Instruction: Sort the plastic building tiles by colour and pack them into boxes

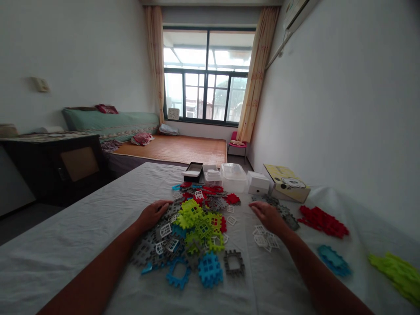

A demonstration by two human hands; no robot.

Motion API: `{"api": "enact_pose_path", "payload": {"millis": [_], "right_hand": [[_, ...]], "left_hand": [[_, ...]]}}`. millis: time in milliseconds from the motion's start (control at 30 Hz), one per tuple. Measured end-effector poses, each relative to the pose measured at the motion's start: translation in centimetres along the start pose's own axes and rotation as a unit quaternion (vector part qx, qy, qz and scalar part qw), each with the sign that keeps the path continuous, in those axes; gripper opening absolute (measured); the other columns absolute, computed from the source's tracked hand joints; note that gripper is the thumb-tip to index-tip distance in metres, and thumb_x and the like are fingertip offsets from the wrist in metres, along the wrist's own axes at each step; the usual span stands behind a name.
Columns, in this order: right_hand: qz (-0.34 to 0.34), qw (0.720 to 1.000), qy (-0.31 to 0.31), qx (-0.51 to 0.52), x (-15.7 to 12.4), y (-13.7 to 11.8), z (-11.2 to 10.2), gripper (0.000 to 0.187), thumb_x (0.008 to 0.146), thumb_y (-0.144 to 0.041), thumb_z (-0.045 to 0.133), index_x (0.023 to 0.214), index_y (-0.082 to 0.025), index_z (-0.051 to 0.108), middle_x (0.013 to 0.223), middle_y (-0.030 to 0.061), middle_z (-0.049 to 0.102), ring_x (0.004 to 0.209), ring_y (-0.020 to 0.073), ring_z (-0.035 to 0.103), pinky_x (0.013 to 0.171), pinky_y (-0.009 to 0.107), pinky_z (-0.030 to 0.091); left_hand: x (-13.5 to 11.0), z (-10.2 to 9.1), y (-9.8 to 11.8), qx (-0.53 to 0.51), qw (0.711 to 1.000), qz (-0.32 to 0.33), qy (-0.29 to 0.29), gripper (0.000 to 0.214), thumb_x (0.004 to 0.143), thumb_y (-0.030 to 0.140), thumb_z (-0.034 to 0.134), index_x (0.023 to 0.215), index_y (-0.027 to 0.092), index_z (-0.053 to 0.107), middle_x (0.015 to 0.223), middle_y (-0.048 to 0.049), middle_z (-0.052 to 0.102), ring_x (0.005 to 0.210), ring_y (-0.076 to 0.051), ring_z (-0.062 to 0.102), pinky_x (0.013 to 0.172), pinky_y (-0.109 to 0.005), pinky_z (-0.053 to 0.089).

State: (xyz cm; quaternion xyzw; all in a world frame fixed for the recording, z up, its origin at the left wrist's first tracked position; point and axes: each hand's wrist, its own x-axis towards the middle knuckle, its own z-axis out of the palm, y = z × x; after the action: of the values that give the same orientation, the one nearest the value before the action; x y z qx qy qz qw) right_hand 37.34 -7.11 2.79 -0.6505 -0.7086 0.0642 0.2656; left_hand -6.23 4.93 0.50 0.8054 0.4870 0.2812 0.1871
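Observation:
A heap of plastic interlocking building tiles with toothed edges lies before me: lime green tiles [190, 213] on top, grey tiles [144, 251] at the left, blue tiles [210, 270] in front and red tiles [211, 190] behind. My left hand [154, 214] rests against the heap's left side, fingers drawn together at the grey pieces; what they grip is hidden. My right hand [268, 215] hovers apart from the heap, fingers loosely stretched leftward with nothing visible in them. Beside it lie a grey tile stack [288, 216] and small white window-frame pieces [264, 238].
Sorted red [323, 222], blue [334, 260] and lime [395, 273] piles lie at the right. Along the back stand a black box [193, 172], a clear plastic tub [233, 177], a white box [258, 182] and a yellow cartoon box [286, 183].

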Motion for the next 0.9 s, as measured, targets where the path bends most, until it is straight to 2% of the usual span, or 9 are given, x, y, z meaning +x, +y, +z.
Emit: {"api": "enact_pose_path", "payload": {"millis": [133,233,300,400,500,600,667,767,900], "right_hand": [[-0.108,0.992,-0.052,-0.041,-0.1,-3.7,2.5,0.037,0.090,-0.028,0.037,0.120,-0.021,0.058,0.118,0.0052,0.063,0.111,0.0217,0.050,0.096,0.034,0.037],[-0.138,0.984,-0.089,-0.064,-0.7,-5.3,3.1,0.028,0.085,-0.032,0.051,0.111,-0.029,0.062,0.115,0.0007,0.065,0.108,0.0219,0.050,0.094,0.033,0.037],[-0.142,0.981,-0.100,-0.081,-1.1,-5.9,3.1,0.020,0.082,-0.032,0.056,0.099,-0.027,0.066,0.105,0.0015,0.068,0.100,0.0214,0.054,0.088,0.031,0.039],[-0.130,0.982,-0.086,-0.107,-1.1,-5.8,2.5,0.018,0.084,-0.028,0.050,0.090,-0.022,0.066,0.090,0.0058,0.069,0.090,0.0213,0.057,0.083,0.032,0.038],[-0.069,0.989,-0.043,-0.124,-0.8,-4.3,1.1,0.026,0.085,-0.021,0.041,0.097,-0.019,0.065,0.087,0.0077,0.068,0.084,0.0196,0.059,0.081,0.032,0.038],[-0.012,0.991,-0.090,-0.100,-0.4,-2.1,-0.5,0.026,0.084,-0.027,0.044,0.094,-0.021,0.067,0.084,0.0048,0.069,0.076,0.0171,0.061,0.073,0.028,0.042],[-0.014,0.991,-0.096,-0.092,-0.1,-1.4,-0.6,0.031,0.087,-0.037,0.044,0.096,-0.021,0.068,0.093,0.0061,0.070,0.087,0.0197,0.061,0.077,0.029,0.043],[-0.052,0.993,-0.041,-0.095,0.2,-2.2,1.3,0.043,0.092,-0.043,0.034,0.117,-0.021,0.061,0.119,0.0075,0.062,0.114,0.0219,0.050,0.093,0.034,0.038],[-0.094,0.987,-0.077,-0.109,0.5,-4.5,4.6,0.046,0.093,-0.047,0.033,0.134,-0.029,0.045,0.140,0.0026,0.046,0.130,0.0235,0.034,0.103,0.042,0.029]], "left_hand": [[0.0,0.0,0.1,-0.003,1.000,-0.005,0.003,0.053,0.083,0.056,0.037,0.108,0.020,0.066,0.111,-0.0051,0.068,0.104,-0.024,0.059,0.092,-0.032,0.043],[0.0,0.0,-0.2,-0.002,1.000,-0.002,0.001,0.052,0.083,0.056,0.037,0.108,0.020,0.066,0.112,-0.0055,0.068,0.105,-0.024,0.059,0.093,-0.033,0.043],[0.0,0.0,-0.3,0.000,1.000,0.001,0.000,0.052,0.083,0.056,0.037,0.108,0.020,0.066,0.113,-0.0060,0.067,0.106,-0.024,0.059,0.094,-0.033,0.043],[0.0,-0.1,-0.2,-0.001,1.000,-0.001,-0.003,0.053,0.084,0.056,0.037,0.109,0.020,0.066,0.114,-0.0061,0.067,0.107,-0.024,0.058,0.095,-0.034,0.042],[0.0,-0.1,0.1,-0.008,1.000,-0.006,-0.002,0.052,0.083,0.056,0.037,0.108,0.021,0.066,0.113,-0.0055,0.067,0.106,-0.024,0.059,0.096,-0.034,0.042],[0.0,-0.1,0.1,-0.013,1.000,-0.003,0.000,0.052,0.082,0.057,0.038,0.107,0.021,0.067,0.112,-0.0053,0.068,0.107,-0.024,0.059,0.096,-0.034,0.042],[0.0,0.0,0.0,-0.011,1.000,-0.004,0.003,0.053,0.082,0.057,0.038,0.107,0.021,0.067,0.112,-0.0049,0.068,0.106,-0.024,0.059,0.096,-0.034,0.043],[0.1,0.1,-0.3,-0.006,1.000,-0.002,0.007,0.052,0.083,0.057,0.037,0.107,0.022,0.067,0.111,-0.0040,0.068,0.106,-0.024,0.060,0.094,-0.033,0.044],[0.1,0.1,-0.4,0.005,1.000,0.000,0.005,0.051,0.084,0.055,0.037,0.108,0.021,0.067,0.113,-0.0041,0.067,0.106,-0.024,0.059,0.094,-0.032,0.044]]}}
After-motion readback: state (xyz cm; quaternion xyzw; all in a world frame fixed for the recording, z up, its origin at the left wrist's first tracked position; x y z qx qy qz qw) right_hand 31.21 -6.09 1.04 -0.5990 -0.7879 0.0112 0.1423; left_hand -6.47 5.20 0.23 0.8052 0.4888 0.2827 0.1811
